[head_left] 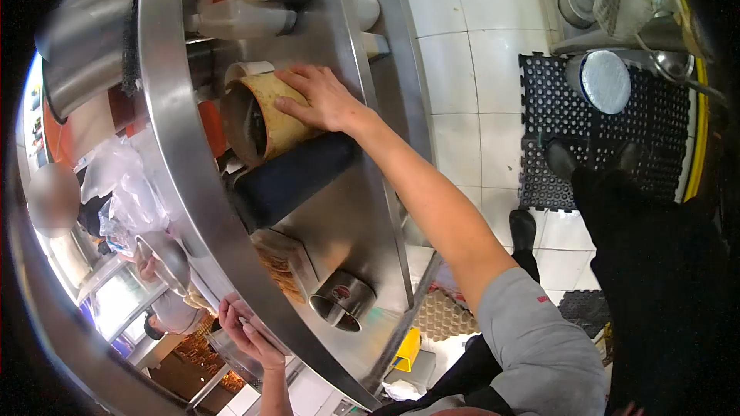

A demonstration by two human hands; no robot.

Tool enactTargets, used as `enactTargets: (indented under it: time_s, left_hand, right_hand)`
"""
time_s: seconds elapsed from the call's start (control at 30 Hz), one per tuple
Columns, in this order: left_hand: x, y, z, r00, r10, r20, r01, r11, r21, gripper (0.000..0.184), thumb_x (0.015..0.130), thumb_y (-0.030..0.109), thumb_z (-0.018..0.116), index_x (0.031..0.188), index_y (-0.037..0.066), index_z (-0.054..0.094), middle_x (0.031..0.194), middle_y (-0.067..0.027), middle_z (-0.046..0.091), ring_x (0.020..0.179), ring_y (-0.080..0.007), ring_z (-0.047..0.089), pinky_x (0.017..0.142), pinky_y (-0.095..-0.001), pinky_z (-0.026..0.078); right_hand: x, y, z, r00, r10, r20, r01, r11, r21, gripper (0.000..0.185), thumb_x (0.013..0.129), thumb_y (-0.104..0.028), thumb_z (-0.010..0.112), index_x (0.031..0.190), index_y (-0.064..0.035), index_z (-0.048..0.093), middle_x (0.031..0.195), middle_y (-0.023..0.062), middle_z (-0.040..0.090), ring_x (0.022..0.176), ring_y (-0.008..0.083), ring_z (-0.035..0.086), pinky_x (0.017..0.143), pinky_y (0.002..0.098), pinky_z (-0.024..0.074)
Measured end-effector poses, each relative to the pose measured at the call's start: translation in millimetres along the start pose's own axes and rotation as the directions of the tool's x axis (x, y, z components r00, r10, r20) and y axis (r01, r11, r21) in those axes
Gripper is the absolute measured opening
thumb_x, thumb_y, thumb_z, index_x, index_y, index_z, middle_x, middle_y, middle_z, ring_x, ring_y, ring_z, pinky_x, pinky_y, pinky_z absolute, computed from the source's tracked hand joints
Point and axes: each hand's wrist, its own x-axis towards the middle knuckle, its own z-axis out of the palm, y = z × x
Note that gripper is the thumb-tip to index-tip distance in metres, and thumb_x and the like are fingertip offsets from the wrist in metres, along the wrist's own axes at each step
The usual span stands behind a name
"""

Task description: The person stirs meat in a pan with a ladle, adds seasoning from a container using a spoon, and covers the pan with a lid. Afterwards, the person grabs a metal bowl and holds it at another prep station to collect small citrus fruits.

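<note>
On the steel shelf under the countertop, my right hand [327,100] grips the side of a round, worn yellow container [289,119], thumb and fingers curved on its wall. The container lies with its dark opening towards the left of the view. Against it is a long dark blue box-like object [297,177]. My left hand [250,335] rests by the steel counter edge [204,208], its fingers apart; nothing is visibly held in it. Close to the container are a white round tub [248,71] and an orange-red item [212,129].
Bottles [243,19], a steel cup [343,302] and a clear box of brown food [285,262] share the shelf. Plastic bags [135,192] and a steel bowl [166,262] are at the counter. Another person's black-clothed legs [655,262] stand near a lidded pot [605,82].
</note>
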Motion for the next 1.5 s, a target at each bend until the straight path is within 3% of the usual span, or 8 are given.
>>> enactTargets:
  time_s: [0.23, 0.3, 0.43, 0.5, 0.63, 1.03, 1.27, 1.5]
  left_hand:
    - [2, 1, -2, 0.998, 0.05, 0.027, -0.051, 0.999, 0.016, 0.046, 0.105, 0.032, 0.043, 0.137, -0.001, 0.045, 0.153, -0.0204, 0.037, 0.141, -0.0335, 0.036, 0.118, -0.0472, 0.026]
    - [1, -6, -3, 0.997, 0.072, 0.014, -0.072, 0.997, 0.024, 0.049, 0.106, 0.038, 0.045, 0.137, 0.001, 0.047, 0.153, -0.0195, 0.037, 0.139, -0.0311, 0.039, 0.116, -0.0443, 0.029]
    - [0, -5, -4, 1.0, -0.03, 0.002, 0.03, 0.999, -0.02, 0.043, 0.104, 0.026, 0.048, 0.14, 0.002, 0.045, 0.152, -0.0223, 0.035, 0.14, -0.0348, 0.038, 0.116, -0.0466, 0.03]
    - [3, 0, 0, 1.0, -0.022, -0.013, 0.019, 0.981, -0.195, 0.042, 0.102, 0.021, 0.051, 0.139, 0.001, 0.047, 0.151, -0.0234, 0.037, 0.139, -0.0356, 0.039, 0.114, -0.0467, 0.032]
    - [5, 2, -9, 0.999, -0.005, -0.04, 0.004, 0.999, -0.04, 0.039, 0.097, 0.016, 0.056, 0.132, -0.001, 0.053, 0.146, -0.0242, 0.045, 0.135, -0.0401, 0.042, 0.112, -0.0494, 0.031]
    - [2, 8, -17, 0.996, 0.043, -0.077, -0.046, 0.998, -0.034, 0.037, 0.097, 0.019, 0.057, 0.129, -0.001, 0.055, 0.144, -0.0227, 0.048, 0.132, -0.0412, 0.044, 0.11, -0.0503, 0.032]
    - [3, 5, -13, 0.998, -0.005, -0.058, 0.005, 1.0, 0.0, 0.04, 0.096, 0.018, 0.058, 0.131, -0.002, 0.054, 0.146, -0.0246, 0.046, 0.136, -0.0422, 0.041, 0.113, -0.0502, 0.031]
    - [6, 7, -19, 0.999, -0.035, -0.019, 0.036, 0.999, 0.02, 0.038, 0.097, 0.017, 0.057, 0.13, -0.002, 0.057, 0.148, -0.0239, 0.045, 0.139, -0.0417, 0.04, 0.115, -0.0521, 0.029]
  right_hand:
    - [-2, 7, 3, 0.994, -0.002, 0.107, -0.006, 0.997, 0.073, 0.058, 0.102, -0.051, 0.048, 0.138, -0.0072, 0.059, 0.139, 0.0184, 0.057, 0.127, 0.031, 0.054, 0.11, 0.0428, 0.0388]
    - [-8, 4, -11, 0.904, 0.352, 0.244, -0.401, 0.894, 0.199, 0.058, 0.104, -0.05, 0.047, 0.134, -0.0032, 0.061, 0.132, 0.0145, 0.065, 0.122, 0.0245, 0.06, 0.106, 0.0395, 0.0428]
    - [-43, 20, -18, 0.855, 0.496, 0.151, -0.479, 0.644, 0.597, 0.055, 0.106, -0.048, 0.045, 0.128, -0.0009, 0.064, 0.121, 0.0121, 0.07, 0.113, 0.0225, 0.063, 0.1, 0.0354, 0.047]
    - [-67, 21, -20, 0.852, 0.514, 0.099, -0.476, 0.682, 0.555, 0.056, 0.105, -0.051, 0.047, 0.125, -0.0015, 0.063, 0.111, 0.0089, 0.07, 0.103, 0.0189, 0.064, 0.093, 0.033, 0.0492]
    - [-123, -4, -34, 0.686, 0.725, 0.066, -0.573, 0.482, 0.663, 0.06, 0.103, -0.053, 0.049, 0.13, -0.0008, 0.06, 0.118, 0.0113, 0.07, 0.101, 0.0193, 0.064, 0.086, 0.0333, 0.0513]
    - [-274, -70, -99, 0.395, 0.919, 0.005, -0.878, 0.376, 0.298, 0.056, 0.1, -0.054, 0.054, 0.115, -0.0012, 0.065, 0.097, 0.0078, 0.069, 0.071, 0.0156, 0.061, 0.062, 0.0308, 0.0533]
    - [-216, 18, -80, 0.607, 0.789, -0.097, -0.735, 0.604, 0.307, 0.045, 0.101, -0.046, 0.056, 0.112, -0.0032, 0.064, 0.095, 0.0083, 0.068, 0.076, 0.018, 0.064, 0.064, 0.033, 0.0551]
    - [-206, 10, -68, 0.461, 0.884, 0.076, -0.856, 0.421, 0.3, 0.043, 0.101, -0.042, 0.056, 0.113, -0.0015, 0.062, 0.091, 0.0072, 0.068, 0.072, 0.0178, 0.065, 0.062, 0.0316, 0.0547]
